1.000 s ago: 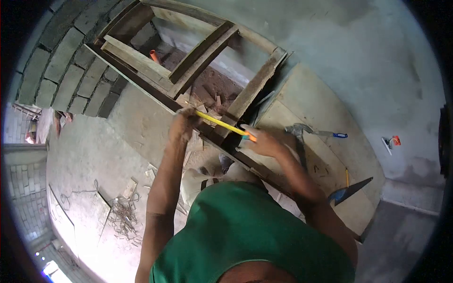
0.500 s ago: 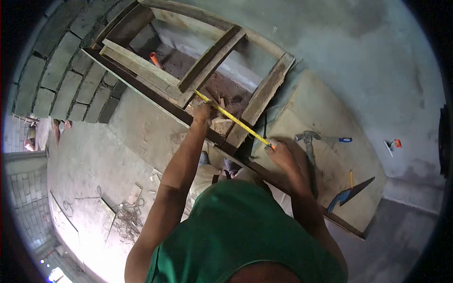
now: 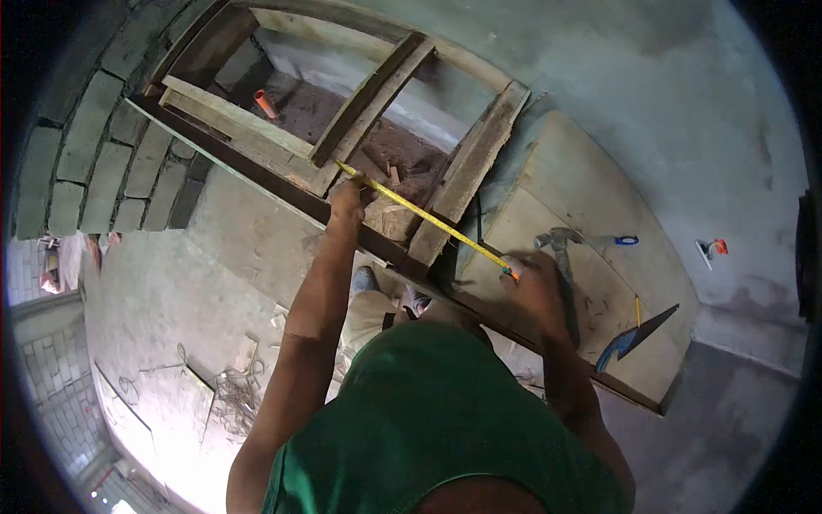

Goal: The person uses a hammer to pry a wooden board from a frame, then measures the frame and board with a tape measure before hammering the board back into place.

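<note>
A yellow tape measure [image 3: 432,223] is stretched across an opening of a wooden frame [image 3: 476,163], its blade running from the middle crosspiece [image 3: 370,104] past the right-hand board. Close to the blade's far end, my left hand [image 3: 347,201] is closed on the tape at the frame's front edge. Over the plywood panel [image 3: 514,227], my right hand [image 3: 535,287] grips the tape's case, whose orange part peeks out by the fingers. A hammer [image 3: 560,248] lies just right of that hand, its handle partly behind my forearm.
On the panel lie a handsaw with a blue handle [image 3: 613,347], a yellow pencil [image 3: 637,310] and a blue-ended tool [image 3: 627,241]. An orange pipe [image 3: 265,104] rises inside the frame. Concrete blocks [image 3: 111,171] stand at left; wood scraps and tangled wire [image 3: 229,398] litter the floor.
My right hand has moved right and slightly down with the case, and more blade shows between my hands. My left hand and the frame sit a little further left in view.
</note>
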### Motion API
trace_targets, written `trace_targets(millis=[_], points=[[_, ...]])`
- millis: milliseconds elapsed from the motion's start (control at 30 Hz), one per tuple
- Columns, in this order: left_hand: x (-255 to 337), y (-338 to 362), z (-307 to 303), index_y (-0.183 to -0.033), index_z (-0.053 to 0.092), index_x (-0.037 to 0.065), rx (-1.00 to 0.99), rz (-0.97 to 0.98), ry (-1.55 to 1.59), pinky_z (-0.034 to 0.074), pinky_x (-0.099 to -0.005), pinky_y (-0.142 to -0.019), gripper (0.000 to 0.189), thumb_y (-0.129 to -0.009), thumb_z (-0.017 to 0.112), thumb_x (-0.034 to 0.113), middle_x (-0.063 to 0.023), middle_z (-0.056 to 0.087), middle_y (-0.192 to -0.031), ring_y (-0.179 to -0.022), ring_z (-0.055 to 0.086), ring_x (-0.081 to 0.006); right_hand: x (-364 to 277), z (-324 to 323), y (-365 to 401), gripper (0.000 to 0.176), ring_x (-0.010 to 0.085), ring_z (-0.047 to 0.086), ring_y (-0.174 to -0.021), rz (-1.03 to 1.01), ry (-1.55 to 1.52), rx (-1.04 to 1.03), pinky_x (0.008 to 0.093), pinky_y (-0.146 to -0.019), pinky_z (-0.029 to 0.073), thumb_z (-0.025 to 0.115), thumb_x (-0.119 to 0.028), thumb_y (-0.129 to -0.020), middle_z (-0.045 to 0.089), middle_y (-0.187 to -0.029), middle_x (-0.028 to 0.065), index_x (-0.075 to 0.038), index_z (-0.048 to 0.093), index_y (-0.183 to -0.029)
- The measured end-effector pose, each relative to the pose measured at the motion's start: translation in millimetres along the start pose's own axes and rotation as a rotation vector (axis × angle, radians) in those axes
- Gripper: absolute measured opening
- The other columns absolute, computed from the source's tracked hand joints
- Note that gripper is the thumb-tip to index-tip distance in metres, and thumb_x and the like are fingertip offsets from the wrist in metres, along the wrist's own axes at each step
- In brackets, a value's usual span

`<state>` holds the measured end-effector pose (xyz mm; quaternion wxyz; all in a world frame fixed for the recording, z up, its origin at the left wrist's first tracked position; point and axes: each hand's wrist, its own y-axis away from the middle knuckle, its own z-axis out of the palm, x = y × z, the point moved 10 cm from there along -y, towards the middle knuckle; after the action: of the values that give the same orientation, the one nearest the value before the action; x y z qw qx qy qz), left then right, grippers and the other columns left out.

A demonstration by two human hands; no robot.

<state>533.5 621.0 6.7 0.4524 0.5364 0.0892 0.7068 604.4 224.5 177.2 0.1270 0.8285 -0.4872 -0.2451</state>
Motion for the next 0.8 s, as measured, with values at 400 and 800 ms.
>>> trace_targets(millis=[400, 800], points=[[-12, 21, 36, -0.102, 0.058, 0.005, -0.243, -0.065, -0.043, 0.055, -0.0318, -0.064, 0.013, -0.096, 0.050, 0.013, -0.0075, 0.062, -0.085, -0.073, 0.063, -0.0194, -15, -18, 0, 0.071, 0.0373, 0.062, -0.101, -0.119, -0.101, 0.172, 0.0437, -0.089, 0.049, 0.072, -0.026, -0.078, 0.062, -0.114, 0.0223, -0.010, 0.043, -0.141], [-62, 190, 124, -0.120, 0.059, -0.001, -0.852, -0.222, -0.636, 0.053, -0.0266, -0.064, 0.042, -0.089, 0.067, 0.026, -0.0093, 0.066, -0.103, -0.081, 0.065, -0.0171, 131, -68, 13, 0.072, 0.0419, 0.057, -0.110, 0.202, -0.179, 0.520, 0.0463, -0.095, 0.046, 0.076, -0.030, -0.073, 0.058, -0.122, 0.0246, -0.006, 0.048, -0.135]])
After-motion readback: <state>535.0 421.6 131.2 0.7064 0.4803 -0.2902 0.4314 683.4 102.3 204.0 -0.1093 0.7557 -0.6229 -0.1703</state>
